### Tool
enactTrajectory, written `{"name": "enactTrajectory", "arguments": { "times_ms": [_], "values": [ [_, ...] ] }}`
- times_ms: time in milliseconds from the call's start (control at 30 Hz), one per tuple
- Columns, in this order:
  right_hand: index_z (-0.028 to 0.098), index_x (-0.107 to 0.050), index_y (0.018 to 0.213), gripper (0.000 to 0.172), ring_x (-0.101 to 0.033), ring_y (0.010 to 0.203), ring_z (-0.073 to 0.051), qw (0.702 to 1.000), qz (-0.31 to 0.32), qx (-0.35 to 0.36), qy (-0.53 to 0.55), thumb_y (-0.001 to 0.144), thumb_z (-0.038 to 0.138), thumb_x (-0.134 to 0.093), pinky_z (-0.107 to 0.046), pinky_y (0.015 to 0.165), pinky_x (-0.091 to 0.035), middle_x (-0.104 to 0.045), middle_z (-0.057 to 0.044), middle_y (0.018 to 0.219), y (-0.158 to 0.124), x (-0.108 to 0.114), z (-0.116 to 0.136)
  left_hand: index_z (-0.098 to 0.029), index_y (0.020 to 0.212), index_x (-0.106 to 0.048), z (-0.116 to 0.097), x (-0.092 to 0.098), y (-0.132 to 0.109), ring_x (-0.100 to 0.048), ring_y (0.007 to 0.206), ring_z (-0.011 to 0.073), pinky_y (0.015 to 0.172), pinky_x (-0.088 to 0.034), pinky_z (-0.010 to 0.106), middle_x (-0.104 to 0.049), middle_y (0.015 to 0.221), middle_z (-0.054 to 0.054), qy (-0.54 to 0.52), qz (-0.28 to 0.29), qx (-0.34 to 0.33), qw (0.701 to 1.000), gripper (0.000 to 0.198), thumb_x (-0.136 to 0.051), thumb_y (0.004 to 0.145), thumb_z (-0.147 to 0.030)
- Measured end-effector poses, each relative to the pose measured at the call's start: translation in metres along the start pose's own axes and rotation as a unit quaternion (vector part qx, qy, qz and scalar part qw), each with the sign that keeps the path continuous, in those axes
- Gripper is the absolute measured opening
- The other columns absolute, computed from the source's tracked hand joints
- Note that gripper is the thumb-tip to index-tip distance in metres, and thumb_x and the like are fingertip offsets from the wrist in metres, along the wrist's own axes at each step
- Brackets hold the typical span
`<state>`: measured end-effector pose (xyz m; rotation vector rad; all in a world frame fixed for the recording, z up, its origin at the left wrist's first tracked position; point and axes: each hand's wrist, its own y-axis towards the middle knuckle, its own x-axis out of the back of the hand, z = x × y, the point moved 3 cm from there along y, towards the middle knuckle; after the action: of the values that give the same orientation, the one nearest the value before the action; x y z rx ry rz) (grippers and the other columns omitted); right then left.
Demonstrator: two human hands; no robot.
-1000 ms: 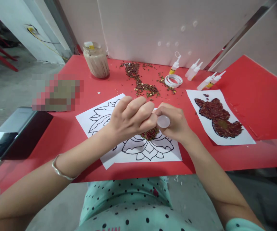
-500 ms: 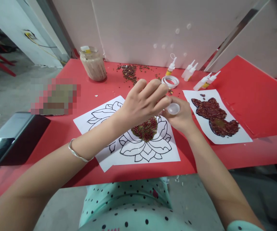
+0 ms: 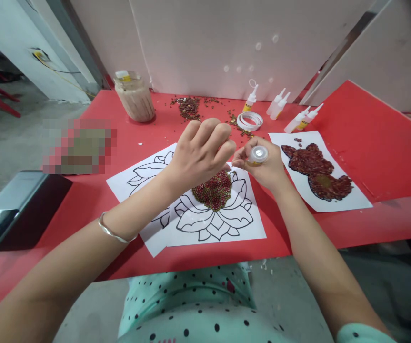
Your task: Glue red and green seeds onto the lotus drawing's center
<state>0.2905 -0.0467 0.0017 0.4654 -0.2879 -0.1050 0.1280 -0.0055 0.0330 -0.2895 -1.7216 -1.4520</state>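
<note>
My right hand [image 3: 267, 166] is wrapped round a small glue bottle [image 3: 258, 154], whose round base faces me; its nozzle is hidden. To its left, my left hand [image 3: 201, 152] hangs above the drawing with its fingers curled in, and what they hold, if anything, is hidden. Below both hands lies a sheet with a lotus outline [image 3: 219, 224]. Red and green beans [image 3: 213, 190] fill the middle of the flower. A second outline sheet [image 3: 125, 178] sticks out from under it on the left.
On the right lies a paper with a dark red bean picture [image 3: 319, 171]. Several glue bottles [image 3: 278, 105] and white tape rolls [image 3: 250, 121] stand behind. Loose beans [image 3: 189, 108] are scattered near a jar [image 3: 134, 97]. A dark box-like object [image 3: 30, 205] sits at left.
My left hand has drawn away to the left from the glue bottle, leaving a gap between the hands. The bottle has tilted slightly in my right hand, and the camera view has shifted a little.
</note>
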Motion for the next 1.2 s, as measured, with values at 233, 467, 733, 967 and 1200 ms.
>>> {"name": "enactTrajectory", "arguments": {
  "times_ms": [233,467,733,967,1200],
  "values": [
    [0.023,-0.038,0.074,0.035,-0.067,0.069,-0.014,0.999,-0.045,-0.001,0.021,0.072,0.033,-0.072,-0.029,0.059,-0.054,-0.067,0.0,0.085,0.006,0.009,-0.013,-0.022,0.082,-0.051,-0.004,-0.004,-0.002,-0.056,0.091,0.0227,0.073,-0.041,0.038,-0.059,0.093,0.005,0.027,0.056,-0.024,0.998,0.004,-0.052,0.086,-0.023],
    [0.024,-0.036,0.076,0.034,-0.067,0.065,-0.012,0.985,-0.097,-0.082,0.117,0.068,0.022,-0.07,-0.028,0.061,-0.055,-0.07,0.001,0.088,0.01,0.015,-0.03,-0.019,0.073,-0.057,0.008,-0.017,-0.009,-0.051,0.073,0.018,0.055,-0.032,0.03,-0.063,0.08,0.004,0.03,0.06,-0.01,0.998,0.01,-0.054,0.081,-0.015],
    [0.024,-0.038,0.079,0.036,-0.07,0.078,-0.015,0.973,-0.147,-0.097,0.148,0.065,0.017,-0.07,-0.031,0.07,-0.058,-0.069,0.002,0.088,0.013,0.027,-0.048,-0.017,0.07,-0.061,0.013,-0.025,-0.011,-0.054,0.069,0.0138,0.057,-0.037,0.026,-0.064,0.074,0.003,-0.099,0.12,0.113,0.981,0.007,-0.061,0.077,-0.019],
    [0.024,-0.038,0.076,0.031,-0.068,0.087,-0.016,0.986,-0.061,-0.061,0.144,0.072,0.025,-0.069,-0.032,0.071,-0.057,-0.067,0.0,0.097,0.009,0.008,-0.022,-0.016,0.081,-0.07,0.006,-0.04,0.009,-0.056,0.06,0.0076,0.057,-0.042,0.022,-0.067,0.069,0.001,-0.434,0.152,0.277,0.844,0.016,-0.066,0.078,-0.032],
    [0.021,-0.044,0.067,0.038,-0.064,0.074,-0.012,0.961,-0.095,-0.121,0.23,0.057,0.021,-0.081,-0.027,0.065,-0.054,-0.066,0.002,0.085,0.007,-0.002,-0.017,-0.014,0.07,-0.063,0.0,-0.042,0.013,-0.055,0.06,0.0056,0.059,-0.042,0.02,-0.063,0.066,0.0,-0.507,0.127,0.289,0.803,0.014,-0.059,0.083,-0.02]
  ]
}}
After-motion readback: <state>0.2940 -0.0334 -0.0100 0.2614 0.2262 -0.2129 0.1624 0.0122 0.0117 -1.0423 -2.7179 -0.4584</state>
